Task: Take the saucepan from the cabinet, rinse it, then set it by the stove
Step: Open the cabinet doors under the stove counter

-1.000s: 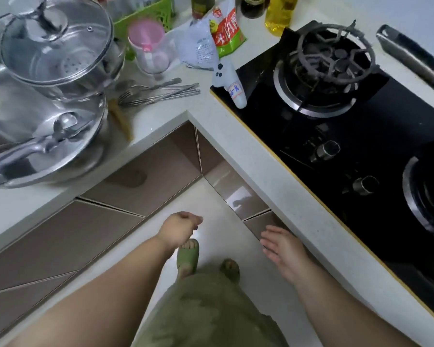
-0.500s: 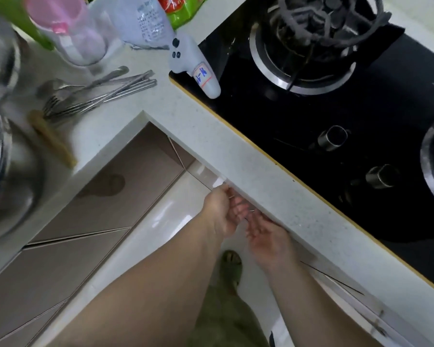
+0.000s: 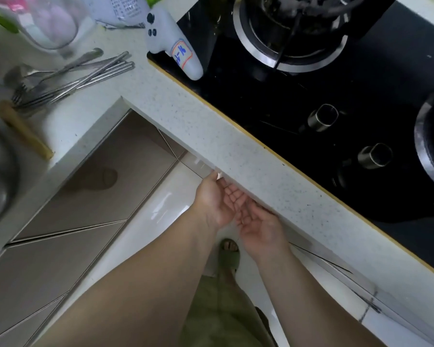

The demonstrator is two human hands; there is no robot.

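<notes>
Left hand [image 3: 214,200] & right hand [image 3: 257,225], fingertips hidden, grip unclear, are tucked under counter [image 3: 236,156] edge; saucepan unseen, prob. rigid, best held by handle.

We see loose cutlery [image 3: 70,78] on counter [image 3: 198,126], white controller [image 3: 171,46] overlapping hob corner, pink-lidded jar [image 3: 50,23] nearby.

Two hands, left hand [image 3: 214,200] and right hand [image 3: 257,225], at centre frame. Two stove knobs [image 3: 322,118] at right. Two burners [image 3: 290,33], top and right edge. One white controller [image 3: 172,43] at top. One sandalled foot [image 3: 229,254] at lower centre.
</notes>
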